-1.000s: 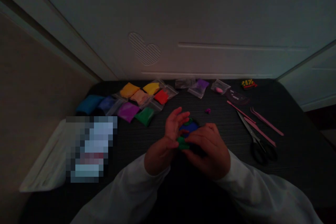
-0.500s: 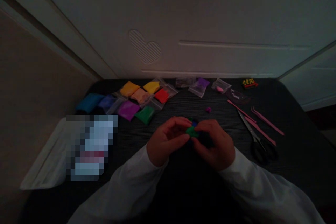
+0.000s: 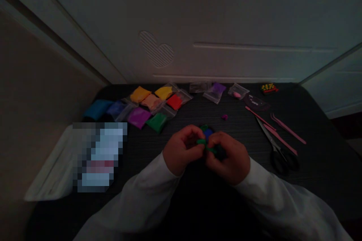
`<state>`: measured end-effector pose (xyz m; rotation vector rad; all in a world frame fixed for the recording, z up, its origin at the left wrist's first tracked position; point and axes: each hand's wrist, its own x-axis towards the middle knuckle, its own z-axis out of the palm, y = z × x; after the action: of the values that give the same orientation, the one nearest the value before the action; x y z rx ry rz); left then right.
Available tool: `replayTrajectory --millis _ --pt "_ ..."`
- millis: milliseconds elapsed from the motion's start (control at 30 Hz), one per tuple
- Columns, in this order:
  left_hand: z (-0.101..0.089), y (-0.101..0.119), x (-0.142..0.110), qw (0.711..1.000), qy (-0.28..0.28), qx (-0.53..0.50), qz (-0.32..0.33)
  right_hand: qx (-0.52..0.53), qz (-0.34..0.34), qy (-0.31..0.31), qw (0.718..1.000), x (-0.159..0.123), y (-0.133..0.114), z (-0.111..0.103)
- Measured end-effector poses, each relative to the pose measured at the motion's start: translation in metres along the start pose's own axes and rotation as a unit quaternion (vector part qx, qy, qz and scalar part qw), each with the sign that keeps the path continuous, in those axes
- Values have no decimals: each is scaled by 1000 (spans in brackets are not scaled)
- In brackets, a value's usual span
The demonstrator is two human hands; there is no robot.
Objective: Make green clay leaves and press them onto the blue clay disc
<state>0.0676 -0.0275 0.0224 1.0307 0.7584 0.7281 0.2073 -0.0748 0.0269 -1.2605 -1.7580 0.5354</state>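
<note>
My left hand [image 3: 184, 150] pinches one side of a small piece of green modelling clay [image 3: 201, 141] between thumb and fingers. On its other side my right hand [image 3: 230, 158] grips the same clay, which looks thin between the two hands. Just behind my fingertips lies a round dark item with a blue patch [image 3: 208, 133] and some green on it; my hands partly cover it. A small magenta lump [image 3: 224, 117] rests on the black table [image 3: 195, 115] farther back.
Bags of coloured clay, one green [image 3: 157, 122], lie at the back left. Scissors [image 3: 273, 145], pink tools [image 3: 283, 141] and pink tweezers [image 3: 288, 128] are on the right. A blurred-out bright rectangle [image 3: 102, 158] and a white packet [image 3: 49, 169] sit at left. A white panel stands behind.
The green clay has been drawn out thinner between my hands. More of the blue patch behind them shows now.
</note>
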Motion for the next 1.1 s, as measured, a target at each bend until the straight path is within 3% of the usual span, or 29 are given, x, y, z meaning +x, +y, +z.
replayTrajectory --millis 133,267,367,567,700,867,933,1100 --pt "-9 -5 4 998 26 -46 32 110 59 -17 992 -2 2 -4" --pt "-17 -6 10 991 83 -80 70 182 86 30 979 -5 9 -6" --pt "-17 -5 10 991 78 -85 65 149 82 47 984 -4 13 -8" --pt "-11 -8 6 995 63 -67 50 49 41 -9 998 1 15 -8" --pt "-7 -6 4 997 65 -24 45 15 39 -1 999 0 13 -7" --pt "-5 -3 3 997 67 19 46 61 90 -8 994 -2 13 -7" --pt "-9 -4 5 993 96 23 63 156 146 -11 977 -3 13 -7" --pt "-28 -6 19 971 209 -65 93 400 222 11 889 -1 14 -12"
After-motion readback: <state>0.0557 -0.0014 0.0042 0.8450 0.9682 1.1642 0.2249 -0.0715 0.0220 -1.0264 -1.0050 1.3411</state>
